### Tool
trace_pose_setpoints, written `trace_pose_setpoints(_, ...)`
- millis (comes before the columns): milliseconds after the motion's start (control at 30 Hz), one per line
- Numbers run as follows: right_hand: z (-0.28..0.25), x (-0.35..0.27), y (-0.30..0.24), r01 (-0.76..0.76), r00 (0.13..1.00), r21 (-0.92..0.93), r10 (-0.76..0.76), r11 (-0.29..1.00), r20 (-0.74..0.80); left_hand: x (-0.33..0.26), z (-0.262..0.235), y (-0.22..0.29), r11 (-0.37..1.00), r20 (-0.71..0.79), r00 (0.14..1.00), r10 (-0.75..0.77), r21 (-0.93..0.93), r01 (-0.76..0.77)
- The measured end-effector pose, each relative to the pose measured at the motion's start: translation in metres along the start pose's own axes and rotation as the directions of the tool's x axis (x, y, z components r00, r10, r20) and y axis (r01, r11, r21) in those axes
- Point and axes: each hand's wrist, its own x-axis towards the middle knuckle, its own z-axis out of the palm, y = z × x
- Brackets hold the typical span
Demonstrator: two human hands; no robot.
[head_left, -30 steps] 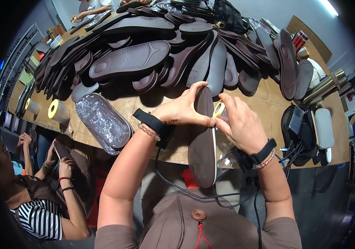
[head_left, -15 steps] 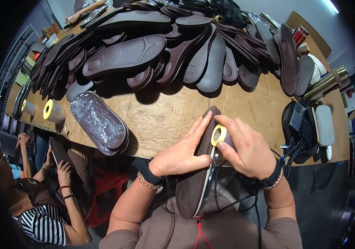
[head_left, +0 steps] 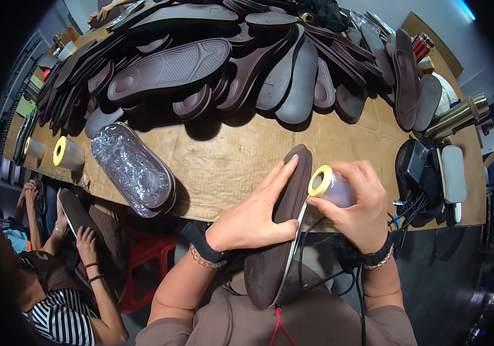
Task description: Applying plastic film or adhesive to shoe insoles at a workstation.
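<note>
My left hand (head_left: pixel 250 216) grips a long dark brown shoe sole (head_left: pixel 265 279), its fingers stretched along the upper part and its thumb across the edge. The sole is tilted on its side in front of my body, its top end over the table's near edge. A pale line runs down its right side. In my right hand (head_left: pixel 368 205) is a roll of clear film (head_left: pixel 340 191) with a yellow core end, clasped between thumb and fingers. The roll is just right of the sole, with a small gap between them.
Heaped brown and grey soles (head_left: pixel 172 69) cover the table's far side. Film-wrapped soles (head_left: pixel 131 167) lie at left, near two other film rolls (head_left: pixel 72 155). At right are a cabled black device (head_left: pixel 415 167), a grey case (head_left: pixel 453 173) and a metal flask (head_left: pixel 460 118). A co-worker (head_left: pixel 65 311) holds a sole at lower left.
My right hand has moved the film roll rightward, away from the sole's edge, and more of the roll shows. My left hand keeps its grip on the sole. The view has shifted slightly.
</note>
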Motion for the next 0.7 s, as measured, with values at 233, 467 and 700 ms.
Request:
trace_pose_setpoints(233,0.002,-0.001,-0.013,0.003,1.0,-0.106,-0.005,0.994,-0.014,-0.001,0.001,0.001,1.0,-0.002,1.0,-0.019,-0.014,0.019)
trace_pose_setpoints(467,0.002,0.0,-0.018,0.018,0.999,-0.153,-0.022,0.988,-0.023,-0.002,0.001,-0.003,0.999,-0.007,0.999,0.039,-0.017,-0.04)
trace_pose_setpoints(700,-0.001,0.002,-0.023,-0.008,1.0,-0.172,0.012,0.985,0.024,0.003,-0.002,0.0,0.998,0.013,0.998,0.057,0.032,-0.057)
